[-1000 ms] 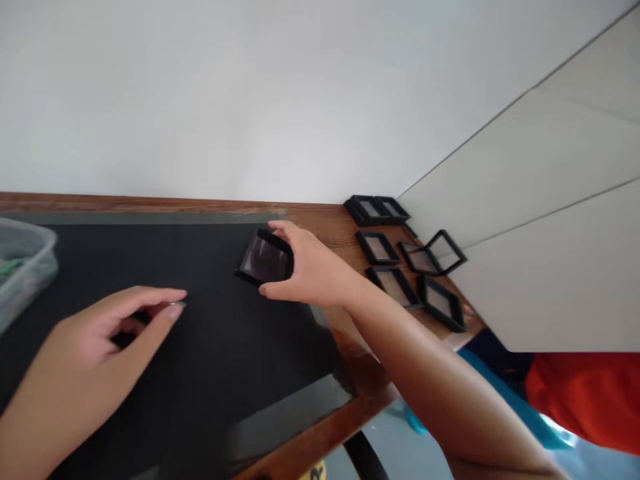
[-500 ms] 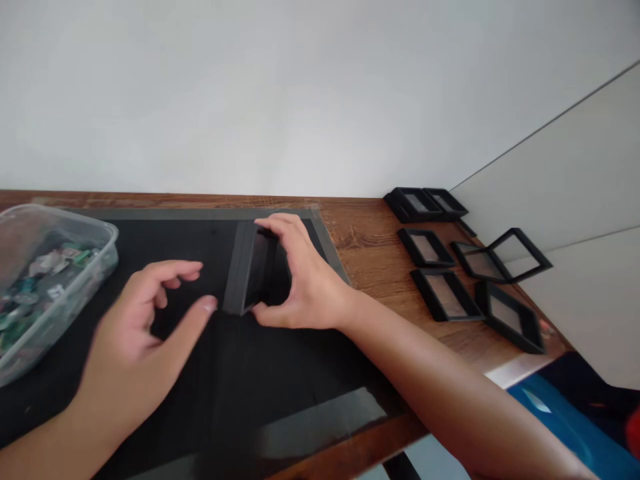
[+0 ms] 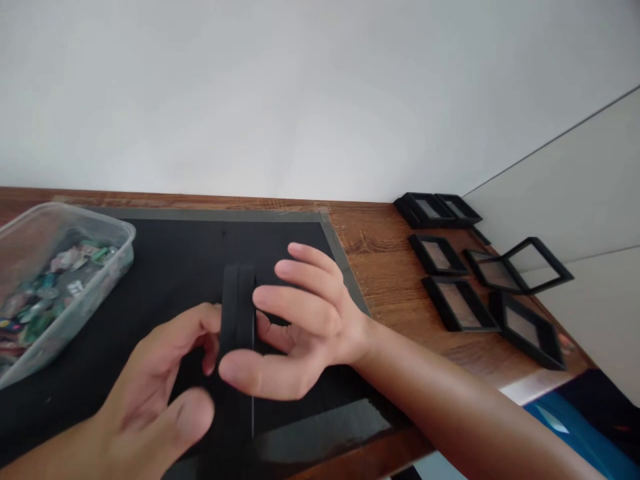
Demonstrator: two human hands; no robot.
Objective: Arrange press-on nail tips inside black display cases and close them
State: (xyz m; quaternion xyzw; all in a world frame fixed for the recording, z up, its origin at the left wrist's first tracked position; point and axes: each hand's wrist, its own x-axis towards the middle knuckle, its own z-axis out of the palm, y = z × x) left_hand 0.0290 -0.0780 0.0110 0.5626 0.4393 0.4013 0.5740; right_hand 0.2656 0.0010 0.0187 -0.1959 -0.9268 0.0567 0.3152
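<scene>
A black display frame (image 3: 237,313), seen edge-on with a seam along its side, stands over the black mat between my hands. My right hand (image 3: 305,320) is at its right side, with the thumb across the edge and the index fingertip by the upper part; the other fingers are spread. My left hand (image 3: 160,387) is at the left side, with bent fingertips touching the frame and the thumb held away from it. The frame's flat faces are turned out of sight.
At left stands a clear plastic tub (image 3: 107,287) of small, mixed-colour pieces. Several black frames (image 3: 457,303) lie on the wooden table (image 3: 367,241) at right, one standing open (image 3: 533,265). Behind is a pale wall (image 3: 240,100). A blue item (image 3: 575,413) shows at lower right.
The frame has turned edge-on and come nearer to me. My left hand has moved in to touch it. My right hand has shifted its hold, with its fingers more spread. The view has shifted slightly.
</scene>
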